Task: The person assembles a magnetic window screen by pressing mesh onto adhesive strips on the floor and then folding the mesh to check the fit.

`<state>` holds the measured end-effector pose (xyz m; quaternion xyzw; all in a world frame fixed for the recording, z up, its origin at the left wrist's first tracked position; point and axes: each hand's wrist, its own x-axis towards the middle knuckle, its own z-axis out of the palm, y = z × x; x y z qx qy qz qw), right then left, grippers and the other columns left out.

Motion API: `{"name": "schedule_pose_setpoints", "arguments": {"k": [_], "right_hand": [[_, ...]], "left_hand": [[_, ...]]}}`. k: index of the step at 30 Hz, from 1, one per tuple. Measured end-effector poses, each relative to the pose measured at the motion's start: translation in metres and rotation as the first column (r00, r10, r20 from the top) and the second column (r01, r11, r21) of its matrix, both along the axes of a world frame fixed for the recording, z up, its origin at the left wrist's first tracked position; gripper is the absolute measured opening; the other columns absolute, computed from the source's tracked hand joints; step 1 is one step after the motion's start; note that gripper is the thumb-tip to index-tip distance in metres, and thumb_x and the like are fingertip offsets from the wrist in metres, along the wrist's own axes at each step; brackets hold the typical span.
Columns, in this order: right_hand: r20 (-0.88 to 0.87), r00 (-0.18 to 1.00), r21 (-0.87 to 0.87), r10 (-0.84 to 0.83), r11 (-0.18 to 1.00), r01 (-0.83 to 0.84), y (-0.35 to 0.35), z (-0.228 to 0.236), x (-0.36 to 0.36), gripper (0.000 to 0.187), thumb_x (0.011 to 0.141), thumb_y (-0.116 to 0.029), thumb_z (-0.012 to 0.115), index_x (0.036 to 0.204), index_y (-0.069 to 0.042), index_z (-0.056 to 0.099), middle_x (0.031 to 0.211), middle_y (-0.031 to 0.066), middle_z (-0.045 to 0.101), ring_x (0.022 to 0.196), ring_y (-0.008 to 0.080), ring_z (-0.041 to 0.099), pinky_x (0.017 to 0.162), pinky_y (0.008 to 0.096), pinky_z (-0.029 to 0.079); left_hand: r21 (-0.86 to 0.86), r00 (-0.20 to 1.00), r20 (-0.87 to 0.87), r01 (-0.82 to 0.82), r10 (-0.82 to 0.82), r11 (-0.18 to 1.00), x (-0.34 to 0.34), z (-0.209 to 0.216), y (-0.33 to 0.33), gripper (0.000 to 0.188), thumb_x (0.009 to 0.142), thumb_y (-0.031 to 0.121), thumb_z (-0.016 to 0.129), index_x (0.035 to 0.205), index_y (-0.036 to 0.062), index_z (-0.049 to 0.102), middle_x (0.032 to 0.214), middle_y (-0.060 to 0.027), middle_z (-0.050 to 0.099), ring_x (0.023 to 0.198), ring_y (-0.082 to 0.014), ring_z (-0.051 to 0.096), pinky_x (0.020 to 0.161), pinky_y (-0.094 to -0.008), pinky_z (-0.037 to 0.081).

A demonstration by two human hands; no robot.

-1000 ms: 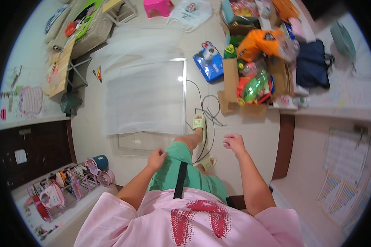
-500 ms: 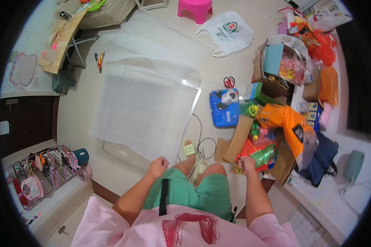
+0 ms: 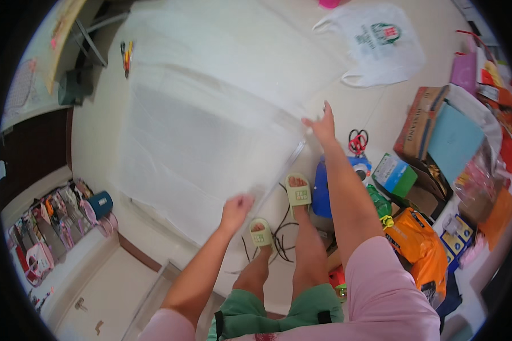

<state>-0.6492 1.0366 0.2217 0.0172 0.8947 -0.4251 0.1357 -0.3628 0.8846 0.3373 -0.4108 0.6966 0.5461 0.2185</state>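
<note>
A sheet of white translucent mesh (image 3: 176, 159) lies spread over a thin metal-edged frame (image 3: 293, 156) on the floor in front of me. My right hand (image 3: 323, 126) is stretched out above the frame's right corner, thumb and fingers apart, holding nothing. Over the near right edge of the mesh is my left hand (image 3: 237, 210). Its fingers are smeared by motion, so whether they grip anything is unclear. Red-and-black scissors (image 3: 358, 142) lie just right of my right forearm, above a blue package (image 3: 322, 190) partly hidden by that arm.
A black cord (image 3: 284, 244) curls around my green slippers (image 3: 298, 192). Cardboard boxes (image 3: 418, 122), an orange bag (image 3: 415, 241) and bottles crowd the right side. A white plastic bag (image 3: 375, 45) lies far right. Several slim tools (image 3: 127, 59) lie far left, near a folding table (image 3: 65, 40).
My right hand has moved from the bottles and bags at the right to the frame's corner and opened. My left hand has moved over the mesh edge. I lean further forward, feet more apart.
</note>
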Motion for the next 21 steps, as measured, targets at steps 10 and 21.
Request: {"name": "schedule_pose_setpoints", "arguments": {"k": [10,21], "right_hand": [[0.308,0.668,-0.64,0.677,0.667,-0.381,-0.081,0.006,0.129,0.025,0.07,-0.003,0.056,0.095,-0.001,0.06,0.087,0.0118,0.061,0.083,0.0262,0.057,0.079,0.0354,0.044],[0.965,0.228,-0.039,-0.127,0.794,0.606,-0.139,-0.117,0.116,0.085,0.074,-0.032,0.069,0.133,-0.003,0.015,0.116,0.0145,0.045,0.098,0.0299,0.049,0.079,0.0398,0.045]], "left_hand": [[-0.026,0.437,0.123,-0.896,0.891,0.443,-0.066,-0.118,-0.047,0.03,0.079,0.02,0.064,0.098,-0.0026,0.056,0.09,-0.0104,0.06,0.079,-0.0203,0.058,0.063,-0.0307,0.048],[0.239,0.357,0.287,-0.925,0.889,0.295,0.118,-0.027,-0.046,0.034,0.079,0.018,0.063,0.109,0.0089,0.049,0.094,-0.0007,0.055,0.089,-0.0177,0.052,0.076,-0.0412,0.044]]}}
